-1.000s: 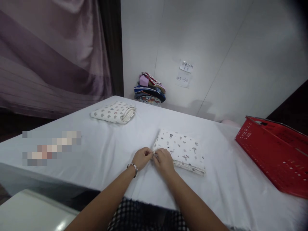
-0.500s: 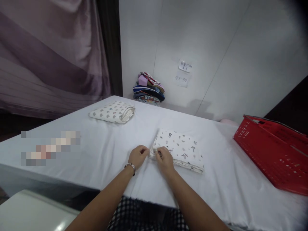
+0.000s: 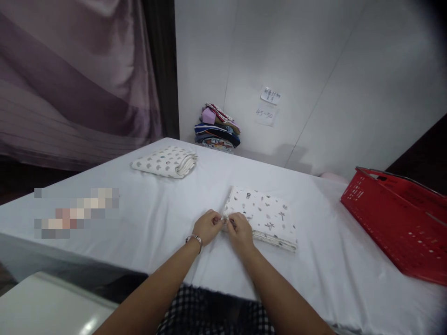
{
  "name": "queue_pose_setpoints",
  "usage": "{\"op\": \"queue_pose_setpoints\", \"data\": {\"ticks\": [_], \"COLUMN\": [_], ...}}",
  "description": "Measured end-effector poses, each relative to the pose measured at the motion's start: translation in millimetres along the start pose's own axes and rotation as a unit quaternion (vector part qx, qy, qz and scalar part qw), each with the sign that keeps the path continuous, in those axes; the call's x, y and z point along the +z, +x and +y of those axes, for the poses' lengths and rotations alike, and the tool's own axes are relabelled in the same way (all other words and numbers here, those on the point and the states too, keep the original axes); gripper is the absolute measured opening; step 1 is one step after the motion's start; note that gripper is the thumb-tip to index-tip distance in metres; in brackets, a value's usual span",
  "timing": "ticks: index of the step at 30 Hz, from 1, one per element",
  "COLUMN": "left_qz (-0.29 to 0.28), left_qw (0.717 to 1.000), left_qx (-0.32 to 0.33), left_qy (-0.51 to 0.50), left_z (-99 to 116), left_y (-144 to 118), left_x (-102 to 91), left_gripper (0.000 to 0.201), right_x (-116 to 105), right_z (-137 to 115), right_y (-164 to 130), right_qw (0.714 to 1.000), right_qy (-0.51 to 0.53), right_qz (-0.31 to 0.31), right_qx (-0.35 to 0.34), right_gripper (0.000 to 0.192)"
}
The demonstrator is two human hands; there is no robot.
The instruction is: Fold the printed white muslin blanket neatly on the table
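Observation:
A folded white cloth with small dark prints point(image 3: 265, 216) lies on the white table point(image 3: 157, 209) right in front of me. My left hand point(image 3: 208, 227), with a bracelet at the wrist, and my right hand point(image 3: 240, 231) meet at the cloth's near left corner. Both pinch that corner between fingers and thumb. A second folded cloth with grey prints point(image 3: 164, 162) lies at the far left of the table, well out of reach of either hand.
A red plastic basket point(image 3: 398, 221) stands at the right edge of the table. A stack of coloured fabrics point(image 3: 217, 128) sits against the white wall, under two paper notes point(image 3: 268, 104). A purple curtain point(image 3: 70, 79) hangs at the left.
My left hand slid a little away from the cloth's corner, then came back; both hands pinch the corner again. The cloth has barely shifted.

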State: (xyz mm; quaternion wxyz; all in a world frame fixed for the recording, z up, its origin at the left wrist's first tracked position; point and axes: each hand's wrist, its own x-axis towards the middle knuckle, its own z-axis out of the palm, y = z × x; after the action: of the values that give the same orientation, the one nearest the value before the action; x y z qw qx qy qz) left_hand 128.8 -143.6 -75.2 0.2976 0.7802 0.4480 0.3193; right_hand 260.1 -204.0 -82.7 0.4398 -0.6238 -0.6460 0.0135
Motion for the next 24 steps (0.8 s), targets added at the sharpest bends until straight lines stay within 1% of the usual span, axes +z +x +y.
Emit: {"op": "queue_pose_setpoints", "data": {"ticks": [3,7,9,12,16,18,21,24], "left_qz": [0.004,0.007,-0.002,-0.02,-0.024,-0.026,-0.021,0.029], "left_qw": [0.999,0.991,0.985,0.977,0.97,0.969,0.974,0.985], "left_qx": [-0.005,-0.057,-0.073,-0.081,-0.088,-0.081,-0.059,-0.056], "left_qy": [-0.037,-0.117,-0.156,-0.194,-0.224,-0.23,-0.218,-0.161], "left_z": [-2.1,-5.9,-6.7,-5.7,-1.4,0.5,0.3,-4.6], "left_y": [0.7,1.4,1.7,1.8,1.2,0.9,1.2,1.3], "left_x": [3.6,7.8,8.4,7.2,4.4,2.8,-0.7,-6.2], "left_gripper": [0.012,0.012,0.012,0.013,0.014,0.016,0.022,0.026], "right_x": [-1.1,-2.8,-3.0,-2.9,-2.8,-2.5,-2.4,-3.5], "right_z": [-1.2,-3.7,-4.9,-5.9,-5.3,-5.0,-5.0,-5.3], "right_y": [-0.7,-0.9,-1.1,-2.1,-3.7,-3.2,-1.0,0.8], "right_qw": [1.0,0.999,0.999,0.996,0.994,0.996,1.0,0.999], "right_qy": [0.001,-0.011,-0.034,-0.065,-0.069,-0.056,-0.011,0.032], "right_qz": [0.008,0.025,0.018,-0.01,-0.028,-0.022,-0.001,0.007], "right_qx": [-0.01,-0.022,-0.035,-0.065,-0.084,-0.066,-0.009,0.028], "right_gripper": [0.011,0.014,0.015,0.017,0.023,0.021,0.013,0.011]}}
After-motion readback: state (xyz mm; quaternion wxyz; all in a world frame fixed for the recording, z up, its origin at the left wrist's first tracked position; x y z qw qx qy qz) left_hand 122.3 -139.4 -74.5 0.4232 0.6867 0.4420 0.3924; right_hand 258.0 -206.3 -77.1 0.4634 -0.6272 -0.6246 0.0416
